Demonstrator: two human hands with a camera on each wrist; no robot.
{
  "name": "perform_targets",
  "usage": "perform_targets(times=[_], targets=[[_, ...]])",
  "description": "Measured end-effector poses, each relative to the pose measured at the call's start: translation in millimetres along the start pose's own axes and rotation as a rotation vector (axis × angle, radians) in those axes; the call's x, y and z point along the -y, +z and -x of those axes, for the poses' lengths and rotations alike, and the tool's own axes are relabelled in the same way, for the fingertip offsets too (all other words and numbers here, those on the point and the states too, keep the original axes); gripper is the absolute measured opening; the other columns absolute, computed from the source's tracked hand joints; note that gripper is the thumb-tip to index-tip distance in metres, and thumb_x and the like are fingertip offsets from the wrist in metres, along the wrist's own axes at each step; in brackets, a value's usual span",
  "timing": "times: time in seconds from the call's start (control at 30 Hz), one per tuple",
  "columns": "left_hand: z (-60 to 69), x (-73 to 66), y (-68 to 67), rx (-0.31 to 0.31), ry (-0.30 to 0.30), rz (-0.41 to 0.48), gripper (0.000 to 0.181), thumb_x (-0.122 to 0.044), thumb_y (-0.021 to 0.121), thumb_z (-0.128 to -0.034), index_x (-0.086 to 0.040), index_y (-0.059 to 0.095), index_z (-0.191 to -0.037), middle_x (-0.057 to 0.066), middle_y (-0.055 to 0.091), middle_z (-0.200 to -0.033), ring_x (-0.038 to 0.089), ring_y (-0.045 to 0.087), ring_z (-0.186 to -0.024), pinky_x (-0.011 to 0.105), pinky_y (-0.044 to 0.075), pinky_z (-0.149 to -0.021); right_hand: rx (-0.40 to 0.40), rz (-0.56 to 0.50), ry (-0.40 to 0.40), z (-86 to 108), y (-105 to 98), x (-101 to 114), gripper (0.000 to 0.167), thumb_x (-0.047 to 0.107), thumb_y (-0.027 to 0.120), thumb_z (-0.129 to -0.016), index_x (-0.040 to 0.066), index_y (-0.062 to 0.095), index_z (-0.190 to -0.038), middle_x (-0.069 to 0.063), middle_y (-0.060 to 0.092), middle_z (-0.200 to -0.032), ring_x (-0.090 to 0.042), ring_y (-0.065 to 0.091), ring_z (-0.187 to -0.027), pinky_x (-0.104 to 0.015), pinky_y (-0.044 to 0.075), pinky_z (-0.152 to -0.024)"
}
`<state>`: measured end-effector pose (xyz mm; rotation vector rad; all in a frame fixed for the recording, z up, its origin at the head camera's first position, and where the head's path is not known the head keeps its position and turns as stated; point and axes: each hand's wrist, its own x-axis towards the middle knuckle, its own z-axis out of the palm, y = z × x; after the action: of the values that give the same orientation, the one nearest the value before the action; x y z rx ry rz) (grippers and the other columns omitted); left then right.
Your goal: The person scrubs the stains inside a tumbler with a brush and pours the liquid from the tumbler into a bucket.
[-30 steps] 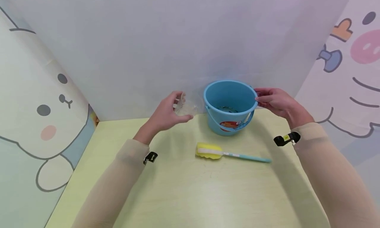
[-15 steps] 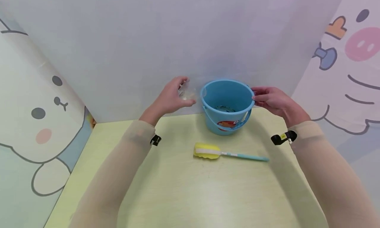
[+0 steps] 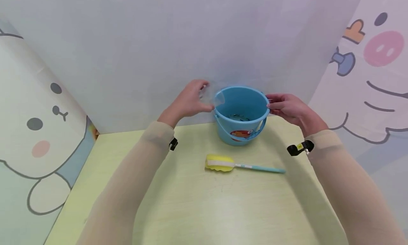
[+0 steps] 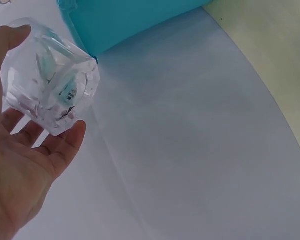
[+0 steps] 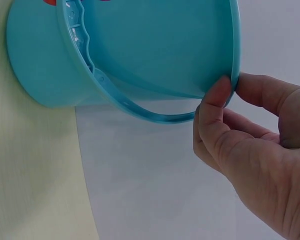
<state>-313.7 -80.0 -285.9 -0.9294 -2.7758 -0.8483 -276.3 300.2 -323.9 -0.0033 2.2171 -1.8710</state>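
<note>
A clear, faceted cup (image 4: 50,80) is gripped between the thumb and fingers of my left hand (image 3: 190,100). In the head view the cup (image 3: 217,97) is tilted, its mouth at the left rim of a blue bucket (image 3: 242,127). The bucket stands upright, its handle hanging down at the front, with some dark bits visible at the bottom inside. My right hand (image 3: 288,108) pinches the bucket's right rim; the right wrist view shows thumb and fingers (image 5: 215,107) on either side of that rim.
A yellow sponge brush (image 3: 220,163) with a pale blue handle lies on the light wooden table (image 3: 204,206) in front of the bucket. Close behind the bucket rises a plain white wall (image 3: 153,53). Cartoon-printed panels stand at both sides.
My left hand has moved up and right with the cup, bringing it tilted to the bucket's rim. The right hand keeps its pinch on the rim. The head view has shifted slightly.
</note>
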Motion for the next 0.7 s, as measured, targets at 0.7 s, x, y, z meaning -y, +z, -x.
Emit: perform_targets(times=[0.7], targets=[[-22.9,-31.5,-4.4,0.153,0.132,-0.537,0.083,-0.044,0.084,-0.0867,-0.013,0.049,-0.155,0.009,0.05,-0.144,0.031,0.041,-0.128,0.047,0.041,-0.108,0.007,0.003,0.011,-5.4,5.1,1.6,0.059,0.005,0.056,-0.11,-0.001,0.033,-0.164,-0.025,0.045,-0.154,-0.025,0.067,-0.115,-0.029,0.058,-0.095]])
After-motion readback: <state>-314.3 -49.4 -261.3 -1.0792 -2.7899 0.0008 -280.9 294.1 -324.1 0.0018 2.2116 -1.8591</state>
